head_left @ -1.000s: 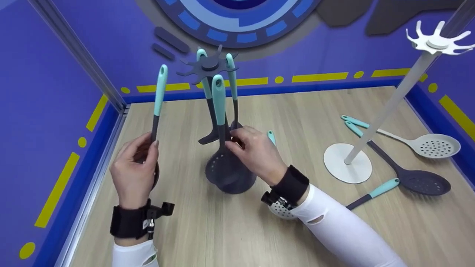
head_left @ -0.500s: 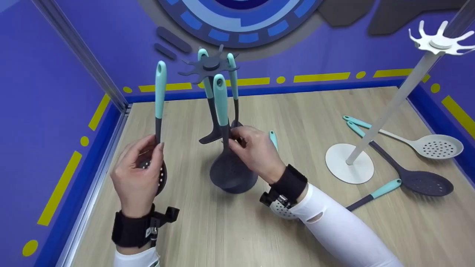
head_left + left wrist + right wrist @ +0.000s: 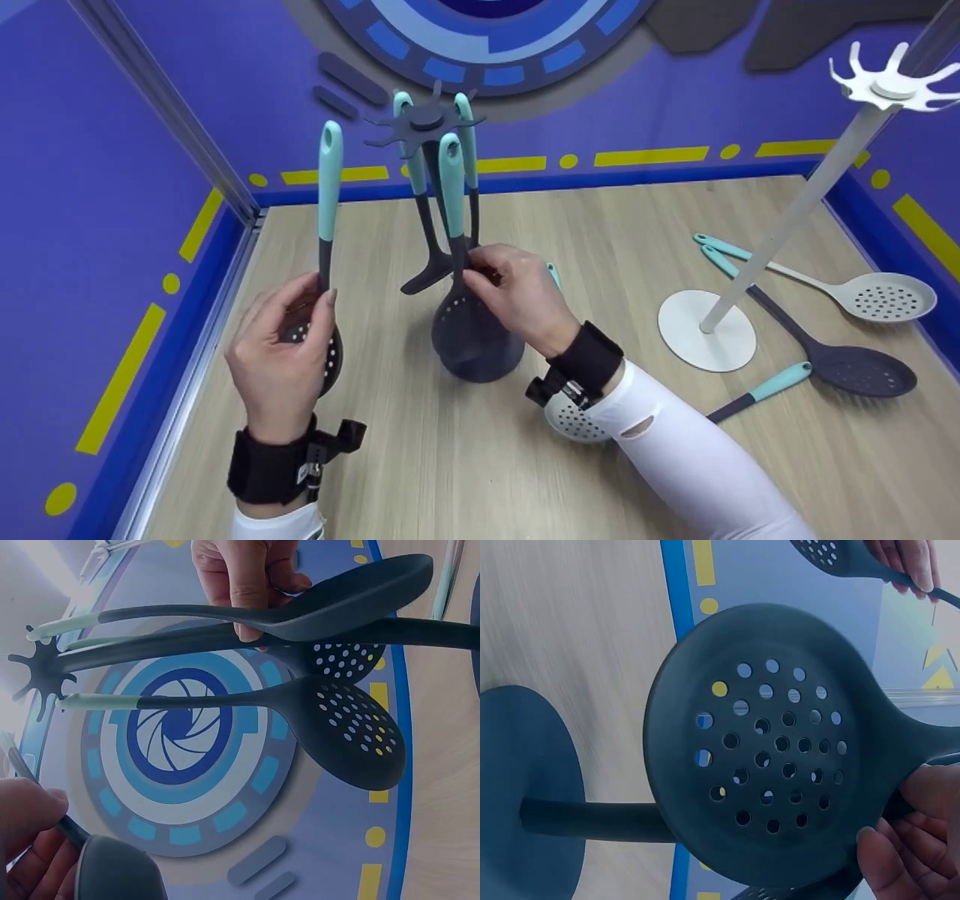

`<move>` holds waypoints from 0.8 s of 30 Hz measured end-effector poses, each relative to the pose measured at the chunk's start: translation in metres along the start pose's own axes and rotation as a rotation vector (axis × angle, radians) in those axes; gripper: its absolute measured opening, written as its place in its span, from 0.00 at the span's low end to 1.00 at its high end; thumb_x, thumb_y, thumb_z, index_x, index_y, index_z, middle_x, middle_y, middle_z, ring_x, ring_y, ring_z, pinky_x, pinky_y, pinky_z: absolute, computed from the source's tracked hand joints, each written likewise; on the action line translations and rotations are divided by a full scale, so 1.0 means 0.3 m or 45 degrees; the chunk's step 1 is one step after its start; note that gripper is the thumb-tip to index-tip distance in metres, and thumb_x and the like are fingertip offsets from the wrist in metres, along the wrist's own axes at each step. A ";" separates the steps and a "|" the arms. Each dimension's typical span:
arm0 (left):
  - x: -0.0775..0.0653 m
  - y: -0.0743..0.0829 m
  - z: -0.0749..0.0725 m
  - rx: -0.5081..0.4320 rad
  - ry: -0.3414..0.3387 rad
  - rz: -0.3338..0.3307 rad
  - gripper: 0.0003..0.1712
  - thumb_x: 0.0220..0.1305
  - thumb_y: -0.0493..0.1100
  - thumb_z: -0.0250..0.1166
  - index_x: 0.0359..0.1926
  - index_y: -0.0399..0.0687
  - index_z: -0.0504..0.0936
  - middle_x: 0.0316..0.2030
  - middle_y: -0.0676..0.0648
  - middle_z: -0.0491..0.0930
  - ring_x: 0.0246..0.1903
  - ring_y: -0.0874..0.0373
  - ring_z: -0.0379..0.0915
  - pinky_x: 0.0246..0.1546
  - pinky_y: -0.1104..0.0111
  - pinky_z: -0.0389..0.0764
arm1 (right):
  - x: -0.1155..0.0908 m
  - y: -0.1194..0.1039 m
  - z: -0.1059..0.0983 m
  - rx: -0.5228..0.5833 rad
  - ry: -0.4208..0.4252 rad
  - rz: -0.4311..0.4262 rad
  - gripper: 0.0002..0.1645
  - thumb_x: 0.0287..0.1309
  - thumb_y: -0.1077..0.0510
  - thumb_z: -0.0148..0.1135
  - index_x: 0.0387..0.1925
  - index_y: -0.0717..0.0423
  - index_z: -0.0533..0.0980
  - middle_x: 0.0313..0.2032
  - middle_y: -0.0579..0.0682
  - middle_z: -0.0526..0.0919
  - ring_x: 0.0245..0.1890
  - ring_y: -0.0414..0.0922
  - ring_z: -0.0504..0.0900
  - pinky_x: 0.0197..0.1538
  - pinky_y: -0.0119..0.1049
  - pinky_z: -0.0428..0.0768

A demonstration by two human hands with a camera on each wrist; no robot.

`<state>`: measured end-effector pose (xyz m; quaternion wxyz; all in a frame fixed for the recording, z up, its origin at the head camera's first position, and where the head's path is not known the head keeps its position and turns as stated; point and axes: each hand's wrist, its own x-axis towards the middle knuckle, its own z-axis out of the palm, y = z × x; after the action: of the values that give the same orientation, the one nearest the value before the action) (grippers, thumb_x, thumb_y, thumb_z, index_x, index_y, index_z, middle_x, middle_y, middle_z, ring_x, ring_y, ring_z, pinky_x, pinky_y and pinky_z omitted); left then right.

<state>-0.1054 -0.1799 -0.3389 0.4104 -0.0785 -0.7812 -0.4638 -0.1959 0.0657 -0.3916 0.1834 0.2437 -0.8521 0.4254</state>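
Note:
My left hand (image 3: 281,349) pinches the dark neck of a skimmer (image 3: 329,180) with a mint handle and holds it upright at the left; its holed bowl partly shows past the fingers. My right hand (image 3: 517,289) grips the pole of the dark utensil stand (image 3: 426,120), as the left wrist view shows. A second skimmer (image 3: 780,750) is at the stand's front, close to my right fingers. Behind it, a dark utensil with an angled end (image 3: 429,276) and another mint-handled one (image 3: 466,142) hang from the hooks. My right hand hides part of the pole.
To the right stands a white utensil stand (image 3: 709,330). Near it on the table lie a white skimmer (image 3: 885,296), a dark skimmer (image 3: 862,371) and a mint-handled utensil (image 3: 780,381). Another white skimmer (image 3: 574,420) lies partly under my right forearm. Blue walls border the table.
The dark stand has shifted slightly away from me, and its hanging utensils have swung. My left hand has turned its skimmer so the holes show, moving slightly right.

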 end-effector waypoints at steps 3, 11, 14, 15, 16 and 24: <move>0.000 0.008 0.002 -0.008 -0.001 0.007 0.14 0.55 0.34 0.70 0.44 0.43 0.85 0.36 0.47 0.83 0.33 0.60 0.80 0.37 0.75 0.80 | 0.008 0.006 0.001 0.023 -0.017 -0.004 0.10 0.63 0.47 0.59 0.40 0.45 0.81 0.33 0.37 0.81 0.31 0.34 0.78 0.36 0.28 0.79; -0.005 0.024 0.009 -0.030 0.000 0.032 0.14 0.53 0.32 0.70 0.44 0.42 0.85 0.36 0.46 0.83 0.33 0.59 0.80 0.37 0.76 0.80 | 0.035 0.017 0.003 0.045 -0.027 -0.040 0.11 0.64 0.47 0.58 0.41 0.44 0.82 0.33 0.36 0.82 0.31 0.31 0.78 0.34 0.27 0.78; -0.008 0.025 0.016 -0.027 -0.010 0.046 0.15 0.53 0.32 0.70 0.44 0.43 0.85 0.36 0.46 0.83 0.33 0.59 0.80 0.37 0.76 0.80 | 0.044 0.021 0.003 0.036 -0.024 -0.039 0.11 0.63 0.46 0.57 0.41 0.43 0.82 0.33 0.35 0.82 0.30 0.31 0.78 0.33 0.27 0.78; -0.009 0.027 0.018 -0.025 -0.017 0.052 0.14 0.54 0.32 0.70 0.44 0.42 0.85 0.36 0.46 0.83 0.33 0.59 0.80 0.37 0.75 0.80 | 0.047 0.023 0.003 0.029 -0.024 -0.037 0.11 0.63 0.46 0.58 0.41 0.42 0.82 0.33 0.35 0.82 0.30 0.31 0.78 0.33 0.27 0.78; -0.009 0.027 0.020 -0.025 -0.022 0.058 0.14 0.54 0.32 0.70 0.44 0.42 0.84 0.36 0.46 0.83 0.33 0.58 0.80 0.37 0.75 0.80 | 0.050 0.025 0.002 0.023 -0.021 -0.037 0.10 0.63 0.46 0.58 0.41 0.42 0.82 0.33 0.35 0.82 0.30 0.31 0.77 0.33 0.27 0.78; -0.032 -0.039 0.046 -0.030 -0.063 0.072 0.15 0.54 0.36 0.70 0.46 0.47 0.84 0.38 0.50 0.83 0.35 0.59 0.80 0.37 0.74 0.80 | 0.062 0.037 0.002 -0.006 -0.031 -0.031 0.08 0.63 0.50 0.59 0.39 0.44 0.81 0.32 0.36 0.82 0.30 0.34 0.77 0.33 0.29 0.77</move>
<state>-0.1127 -0.1729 -0.3568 0.4030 -0.1169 -0.7830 -0.4592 -0.2174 0.0661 -0.3894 0.1789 0.2589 -0.8522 0.4181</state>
